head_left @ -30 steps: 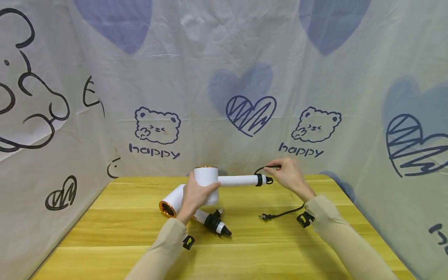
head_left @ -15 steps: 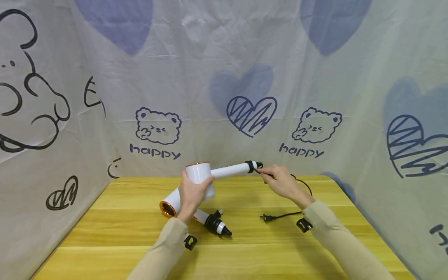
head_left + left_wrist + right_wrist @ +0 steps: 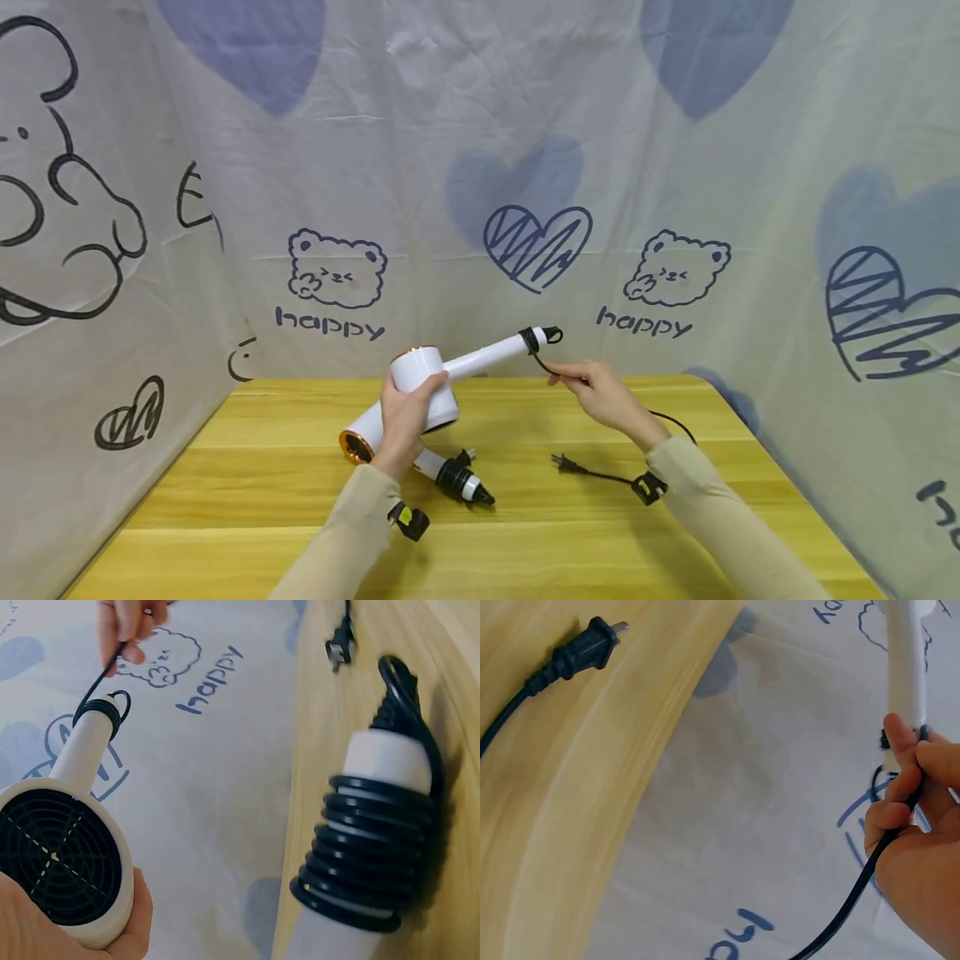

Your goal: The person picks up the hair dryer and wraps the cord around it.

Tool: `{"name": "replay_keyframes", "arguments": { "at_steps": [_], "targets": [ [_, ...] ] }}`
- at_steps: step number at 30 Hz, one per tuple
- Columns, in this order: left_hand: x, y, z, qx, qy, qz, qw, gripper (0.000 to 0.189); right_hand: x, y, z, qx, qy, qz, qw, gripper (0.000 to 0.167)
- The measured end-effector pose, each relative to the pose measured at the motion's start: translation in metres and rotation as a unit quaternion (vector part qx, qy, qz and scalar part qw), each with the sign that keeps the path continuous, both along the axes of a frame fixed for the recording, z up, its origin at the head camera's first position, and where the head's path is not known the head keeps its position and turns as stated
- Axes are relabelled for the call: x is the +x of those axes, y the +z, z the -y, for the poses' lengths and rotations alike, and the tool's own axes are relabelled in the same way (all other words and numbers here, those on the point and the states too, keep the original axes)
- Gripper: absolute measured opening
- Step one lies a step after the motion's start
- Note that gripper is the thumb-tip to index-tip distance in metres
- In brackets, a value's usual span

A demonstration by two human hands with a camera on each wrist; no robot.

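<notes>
My left hand (image 3: pixel 403 417) grips the barrel of a white hair dryer (image 3: pixel 420 371), whose handle slants up to the right. Its black grille (image 3: pixel 64 855) shows in the left wrist view. Several turns of black power cord (image 3: pixel 529 340) lie round the handle near its end. My right hand (image 3: pixel 603 396) pinches the cord just off those turns, the strand running taut between. The loose cord trails past the wrist to a two-pin plug (image 3: pixel 567 465) over the table. Beneath the left hand lies a second white hair dryer (image 3: pixel 365 433), with its cord (image 3: pixel 367 851) coiled round its handle.
The wooden table (image 3: pixel 247 500) ends at a back edge close behind the hands. A white cloth (image 3: pixel 450 125) with printed hearts and bears hangs behind and on both sides. The second dryer's plug (image 3: pixel 468 455) sticks out beside its coil.
The held dryer's handle has tilted from level to slanting upward. My right hand has moved from above the handle's end to below it with the cord. The second dryer has stayed in place.
</notes>
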State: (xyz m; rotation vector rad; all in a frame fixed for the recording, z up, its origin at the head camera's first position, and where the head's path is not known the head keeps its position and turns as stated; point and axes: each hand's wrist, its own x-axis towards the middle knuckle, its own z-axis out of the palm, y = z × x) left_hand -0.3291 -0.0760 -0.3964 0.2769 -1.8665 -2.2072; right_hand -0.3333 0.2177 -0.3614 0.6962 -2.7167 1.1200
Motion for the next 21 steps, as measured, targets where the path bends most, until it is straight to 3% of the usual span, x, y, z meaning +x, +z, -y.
{"name": "replay_keyframes", "arguments": {
  "at_steps": [8,21],
  "targets": [
    [-0.001,0.001,0.001,0.094,-0.002,0.027,0.9952,0.074,-0.01,-0.007,-0.014,-0.082,-0.005,0.075,0.9938,0.03],
    [0.001,0.002,-0.002,0.197,-0.057,0.06,0.9768,0.069,-0.013,-0.007,-0.018,-0.082,-0.032,0.129,0.9877,0.028]
  ]
}}
